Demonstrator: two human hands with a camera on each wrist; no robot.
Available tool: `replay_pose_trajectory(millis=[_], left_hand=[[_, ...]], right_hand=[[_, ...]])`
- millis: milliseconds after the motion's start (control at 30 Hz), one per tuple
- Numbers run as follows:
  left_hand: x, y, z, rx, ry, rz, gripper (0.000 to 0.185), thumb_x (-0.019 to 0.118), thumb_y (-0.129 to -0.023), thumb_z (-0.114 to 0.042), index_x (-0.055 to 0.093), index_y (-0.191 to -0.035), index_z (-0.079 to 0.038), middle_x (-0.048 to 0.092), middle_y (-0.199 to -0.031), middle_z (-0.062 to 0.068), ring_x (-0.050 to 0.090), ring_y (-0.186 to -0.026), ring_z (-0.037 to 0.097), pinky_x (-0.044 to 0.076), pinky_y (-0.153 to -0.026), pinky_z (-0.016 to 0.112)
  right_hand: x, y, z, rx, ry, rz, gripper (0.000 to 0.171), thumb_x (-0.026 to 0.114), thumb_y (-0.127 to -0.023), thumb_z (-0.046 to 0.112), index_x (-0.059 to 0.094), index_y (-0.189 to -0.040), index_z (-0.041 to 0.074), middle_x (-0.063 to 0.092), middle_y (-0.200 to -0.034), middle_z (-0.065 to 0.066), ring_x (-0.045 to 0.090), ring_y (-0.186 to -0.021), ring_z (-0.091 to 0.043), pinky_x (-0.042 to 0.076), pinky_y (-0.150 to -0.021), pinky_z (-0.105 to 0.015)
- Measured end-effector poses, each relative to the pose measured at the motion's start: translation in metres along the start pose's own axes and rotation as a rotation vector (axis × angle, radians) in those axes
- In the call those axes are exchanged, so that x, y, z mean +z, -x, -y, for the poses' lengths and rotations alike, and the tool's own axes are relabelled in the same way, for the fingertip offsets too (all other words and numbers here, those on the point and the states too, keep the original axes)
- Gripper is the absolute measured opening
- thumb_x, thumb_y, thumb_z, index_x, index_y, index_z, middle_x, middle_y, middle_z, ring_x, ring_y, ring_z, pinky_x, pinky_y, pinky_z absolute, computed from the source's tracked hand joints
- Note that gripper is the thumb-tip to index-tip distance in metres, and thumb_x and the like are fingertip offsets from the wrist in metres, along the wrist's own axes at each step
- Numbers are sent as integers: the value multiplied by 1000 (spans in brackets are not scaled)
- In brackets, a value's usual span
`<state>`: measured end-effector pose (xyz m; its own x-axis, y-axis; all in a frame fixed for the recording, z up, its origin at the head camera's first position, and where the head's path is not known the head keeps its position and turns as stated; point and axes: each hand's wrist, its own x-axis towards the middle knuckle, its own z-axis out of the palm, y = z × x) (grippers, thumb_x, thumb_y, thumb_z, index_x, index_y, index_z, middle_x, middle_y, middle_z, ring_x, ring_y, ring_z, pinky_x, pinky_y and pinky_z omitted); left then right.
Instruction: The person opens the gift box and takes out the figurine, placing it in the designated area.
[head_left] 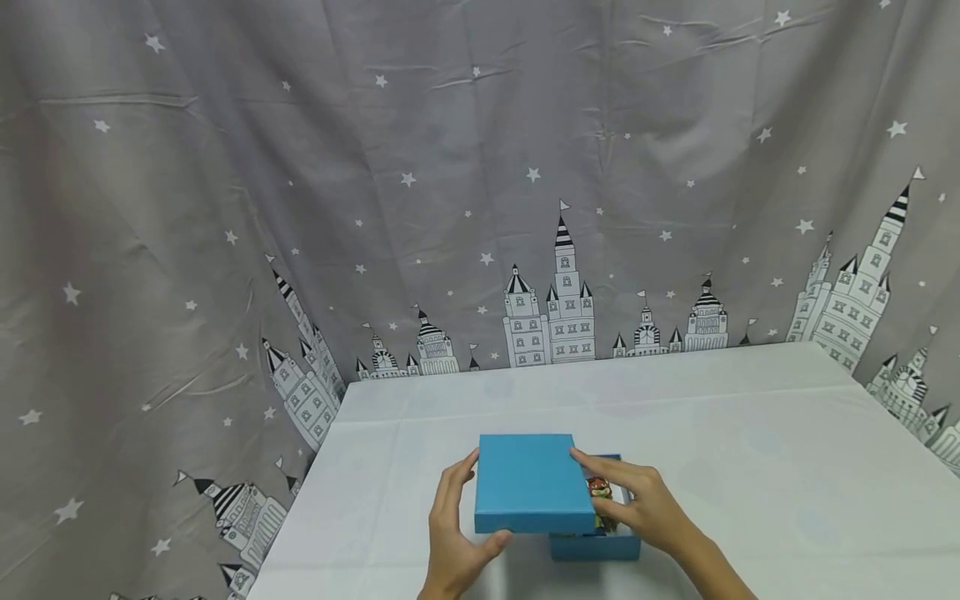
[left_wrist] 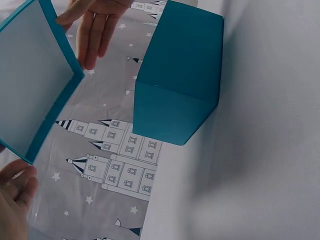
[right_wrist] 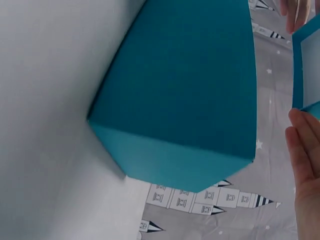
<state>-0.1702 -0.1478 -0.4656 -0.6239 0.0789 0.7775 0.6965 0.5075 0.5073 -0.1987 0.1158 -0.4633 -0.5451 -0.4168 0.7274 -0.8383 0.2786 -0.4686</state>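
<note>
A square blue box lid (head_left: 532, 483) is lifted above the table, with its pale inside showing in the left wrist view. My left hand (head_left: 456, 527) grips its left side, fingers along the edge and thumb at the lower front. At the opposite edge, my right hand (head_left: 654, 505) holds the lid between fingers and thumb. Below and to the right sits the matching blue box (head_left: 597, 548), upright on the table and uncovered in part. Something with red, yellow and green patterning (head_left: 600, 490) shows inside; the lid hides the rest of the contents.
A white cloth covers the table (head_left: 405, 467) around the box. Behind and to the left hangs a grey curtain (head_left: 450, 208) printed with stars and castles, meeting the table's far edge.
</note>
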Motion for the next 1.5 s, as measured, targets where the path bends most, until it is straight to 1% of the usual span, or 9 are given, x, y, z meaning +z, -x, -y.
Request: replay_pose_trajectory(millis=[200, 467, 667, 833, 1100, 1200, 1300, 1400, 1500], left_hand=[[-1, 2, -2, -78, -28, -31, 71, 64, -78, -48, 47, -134, -8, 52, -114, 0, 52, -102, 16, 47, -81, 37], [3, 7, -6, -104, -70, -56, 66, 66, -78, -38, 48, -133, -5, 48, -119, 2, 49, -102, 17, 46, -77, 33], [7, 11, -8, -153, -186, -29, 82, 74, -71, -35, 40, -139, -6, 47, -122, 3, 50, -97, 15, 47, -68, 28], [9, 15, -7, -164, -214, 20, 99, 82, -64, -38, 32, -143, -4, 46, -122, 6, 48, -88, 10, 45, -61, 22], [9, 18, -4, -180, -199, 77, 119, 89, -51, -40, 25, -145, -5, 40, -122, 8, 44, -84, 9, 46, -62, 20], [8, 19, -2, -155, -203, 57, 115, 87, -54, -43, 28, -144, -1, 42, -119, 9, 43, -80, 7, 45, -60, 18], [7, 21, -1, -139, -212, 35, 111, 84, -56, -48, 32, -140, 4, 43, -116, 9, 42, -77, 4, 44, -57, 16], [6, 22, 1, -157, -209, 25, 110, 83, -57, -49, 34, -139, 6, 44, -114, 8, 42, -75, 4, 43, -55, 15], [4, 24, 3, -188, -205, 19, 109, 84, -56, -48, 37, -137, 6, 45, -112, 8, 43, -75, 4, 44, -54, 16]], right_hand=[[11, -3, 2, 18, -18, -69, 53, 66, -78, -5, 56, -128, 7, 61, -115, -7, 61, -90, -14, 53, -70, -29], [22, -16, 23, 97, 8, -214, 37, 70, -73, -7, 65, -110, -2, 65, -103, -13, 63, -90, -19, 53, -70, -26], [22, -29, 49, 200, -15, -317, 33, 66, -75, -10, 60, -107, -14, 69, -81, -14, 66, -67, -14, 52, -58, -22], [24, -34, 53, 266, -59, -330, 48, 63, -81, -8, 49, -127, -7, 69, -74, -9, 58, -51, -11, 47, -50, -19], [38, -26, 37, 297, -104, -385, 44, 62, -80, -11, 53, -123, -4, 69, -74, -9, 55, -47, -10, 46, -44, -22], [43, -20, 27, 371, -127, -366, 42, 62, -83, -4, 55, -124, -1, 69, -80, -8, 56, -47, -9, 45, -41, -22], [46, -16, 20, 411, -159, -295, 47, 66, -84, 6, 52, -130, 3, 66, -103, -10, 57, -51, -8, 46, -43, -22], [46, -14, 19, 394, -190, -197, 65, 73, -79, 15, 44, -136, 2, 58, -116, -10, 54, -56, -10, 49, -47, -22], [48, -13, 19, 363, -190, -100, 88, 81, -70, 24, 35, -140, -1, 54, -111, -6, 51, -64, -10, 51, -54, -22]])
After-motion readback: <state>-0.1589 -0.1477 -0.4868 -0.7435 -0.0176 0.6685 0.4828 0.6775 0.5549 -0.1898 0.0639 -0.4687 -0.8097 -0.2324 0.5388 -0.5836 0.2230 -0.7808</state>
